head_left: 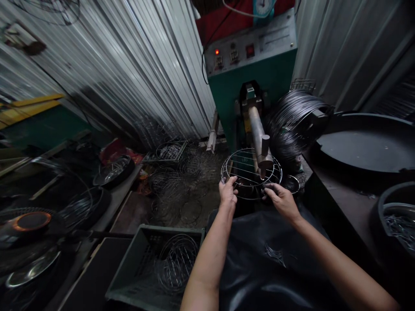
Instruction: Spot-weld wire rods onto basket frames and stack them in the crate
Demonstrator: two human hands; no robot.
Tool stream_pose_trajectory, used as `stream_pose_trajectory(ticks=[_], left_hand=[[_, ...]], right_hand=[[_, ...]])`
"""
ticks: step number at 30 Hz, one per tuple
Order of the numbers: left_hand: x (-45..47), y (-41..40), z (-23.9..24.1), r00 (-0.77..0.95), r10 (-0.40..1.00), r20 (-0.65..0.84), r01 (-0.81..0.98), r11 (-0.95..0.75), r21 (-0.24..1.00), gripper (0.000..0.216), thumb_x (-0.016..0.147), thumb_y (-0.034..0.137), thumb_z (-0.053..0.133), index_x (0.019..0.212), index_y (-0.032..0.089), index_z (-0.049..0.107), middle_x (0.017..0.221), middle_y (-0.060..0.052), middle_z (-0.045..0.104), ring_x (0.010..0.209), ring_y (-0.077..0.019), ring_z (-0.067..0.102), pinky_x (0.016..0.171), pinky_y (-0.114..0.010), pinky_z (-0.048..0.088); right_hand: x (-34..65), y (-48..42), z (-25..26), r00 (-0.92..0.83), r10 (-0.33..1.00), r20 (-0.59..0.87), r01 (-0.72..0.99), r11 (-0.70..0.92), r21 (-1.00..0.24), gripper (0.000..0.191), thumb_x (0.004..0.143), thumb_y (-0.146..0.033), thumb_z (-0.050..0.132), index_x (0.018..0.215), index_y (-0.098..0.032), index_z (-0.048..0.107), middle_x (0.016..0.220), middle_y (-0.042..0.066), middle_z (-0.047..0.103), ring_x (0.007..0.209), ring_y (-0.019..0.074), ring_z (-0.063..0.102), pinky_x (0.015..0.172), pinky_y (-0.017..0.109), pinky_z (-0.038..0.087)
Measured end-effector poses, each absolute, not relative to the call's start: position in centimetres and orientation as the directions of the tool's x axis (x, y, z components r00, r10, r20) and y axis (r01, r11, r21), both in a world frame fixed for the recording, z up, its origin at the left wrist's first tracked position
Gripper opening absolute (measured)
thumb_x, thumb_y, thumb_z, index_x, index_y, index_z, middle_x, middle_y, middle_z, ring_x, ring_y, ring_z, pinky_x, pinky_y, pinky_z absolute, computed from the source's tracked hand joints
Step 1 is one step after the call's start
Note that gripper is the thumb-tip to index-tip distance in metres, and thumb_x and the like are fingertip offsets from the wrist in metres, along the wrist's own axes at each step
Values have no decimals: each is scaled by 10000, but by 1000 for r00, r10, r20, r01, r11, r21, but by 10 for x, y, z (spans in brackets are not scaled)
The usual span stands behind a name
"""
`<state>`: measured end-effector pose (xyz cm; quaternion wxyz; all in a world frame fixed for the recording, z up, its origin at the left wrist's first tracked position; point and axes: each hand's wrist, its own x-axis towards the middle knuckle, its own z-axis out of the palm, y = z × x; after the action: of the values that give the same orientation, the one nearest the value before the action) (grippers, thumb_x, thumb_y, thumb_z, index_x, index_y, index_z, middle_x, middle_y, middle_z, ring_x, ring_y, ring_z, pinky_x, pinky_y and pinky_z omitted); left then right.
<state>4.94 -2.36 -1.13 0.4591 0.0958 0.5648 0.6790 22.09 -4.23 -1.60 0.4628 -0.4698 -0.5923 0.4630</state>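
A round wire rack [241,169] with parallel bars lies roughly level under the upper arm [257,129] of a green spot-welding machine [223,95]. The arm's copper tip [262,173] is over the rack's front right part; I cannot tell if they touch. My left hand [228,192] grips the rim at the front left, thumb on top. My right hand [281,198] is closed in a pinch at the front right rim; whether a loose wire is also between its fingers is too small to see. Several short wires [275,255] lie on the black apron [246,276] over my lap.
Left of my legs, a green crate [129,280] holds round wire racks [178,263]. More wire pieces [168,177] litter the floor. A wire coil [292,121] stands right of the machine, beside a large black pan [366,149]. A tub [379,211] of metal pieces sits far right.
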Motion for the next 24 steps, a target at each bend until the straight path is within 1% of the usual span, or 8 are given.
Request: stream_pose_trajectory(ticks=[5, 12, 17, 19, 22, 23, 24], left_hand=[[49, -17, -14, -567, 712, -415, -522, 80, 849, 428, 468, 229, 727, 800, 174, 464, 587, 73, 428, 412, -21, 342, 341, -148, 181], [51, -10, -15, -562, 695, -447, -524, 119, 843, 398, 480, 251, 746, 738, 169, 455, 541, 87, 386, 387, -24, 331, 340, -159, 166], [55, -14, -13, -578, 677, -456, -531, 113, 840, 409, 482, 249, 766, 707, 177, 431, 543, 91, 373, 378, -14, 283, 349, -162, 172], [46, -17, -11, -532, 688, -493, -531, 182, 827, 419, 492, 323, 776, 700, 176, 443, 543, 84, 373, 385, -23, 301, 358, -165, 224], [18, -12, -2, -401, 707, -582, -518, 349, 781, 453, 543, 520, 723, 740, 169, 515, 592, 40, 448, 450, -67, 429, 418, -202, 355], [7, -7, 2, -382, 714, -586, -489, 382, 784, 460, 561, 548, 703, 766, 170, 541, 620, 23, 480, 480, -81, 463, 445, -215, 383], [-2, 0, 6, -384, 722, -575, -434, 408, 803, 443, 566, 528, 713, 782, 172, 562, 632, 15, 497, 498, -87, 480, 464, -220, 394]], right_hand=[[220, -38, -12, -132, 985, 108, 114, 123, -986, 339, 751, -488, 557, 832, -162, 601, 700, 41, 664, 554, 151, 618, 552, 277, 510], [222, -32, -10, -122, 986, 115, 153, 133, -979, 313, 756, -469, 552, 822, -166, 601, 630, 24, 645, 562, 156, 608, 587, 289, 510], [218, -31, -9, -122, 991, 48, 75, 58, -995, 304, 740, -468, 567, 827, -178, 596, 662, 29, 645, 566, 168, 614, 569, 305, 526], [222, -35, -8, -109, 993, 53, 75, 61, -995, 305, 733, -466, 576, 841, -182, 609, 703, 40, 662, 596, 176, 630, 601, 315, 531], [238, -51, -16, -48, 997, 63, 92, 67, -993, 345, 739, -459, 575, 930, -178, 633, 755, 51, 674, 637, 179, 641, 623, 307, 526], [246, -59, -22, -38, 998, 43, 104, 47, -993, 359, 741, -457, 570, 952, -174, 637, 751, 50, 672, 617, 171, 635, 601, 297, 521], [254, -67, -30, -40, 999, 9, 122, 14, -992, 367, 743, -455, 564, 957, -168, 642, 730, 46, 667, 582, 161, 622, 567, 285, 511]])
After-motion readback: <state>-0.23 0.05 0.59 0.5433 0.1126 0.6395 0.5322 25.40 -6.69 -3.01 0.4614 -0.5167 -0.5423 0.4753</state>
